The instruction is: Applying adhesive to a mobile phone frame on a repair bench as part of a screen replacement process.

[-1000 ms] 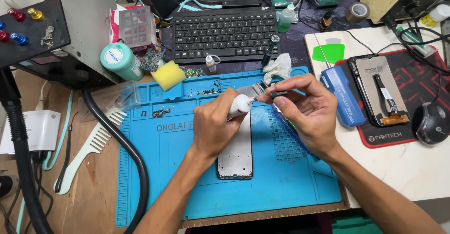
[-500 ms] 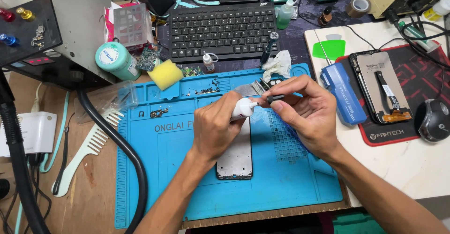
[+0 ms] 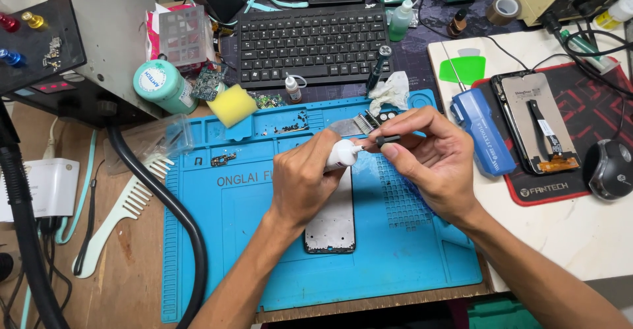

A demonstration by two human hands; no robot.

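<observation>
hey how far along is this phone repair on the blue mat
Done: the phone frame lies stripped on the blue mat. In hand: the left hand holds a small white tube; the right hand grips its dark cap. Left: the separate screen is not fitted.

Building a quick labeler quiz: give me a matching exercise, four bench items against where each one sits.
Things:
1. small white tube
2. yellow sponge
3. pale green comb
4. computer mouse

Places:
A. on the wooden bench, left of the blue mat
B. in the left hand, with the right hand at its nozzle
C. far right, at the edge of the red and black mat
D. at the blue mat's top left corner, near the black keyboard

Pairs: 1-B, 2-D, 3-A, 4-C
</observation>
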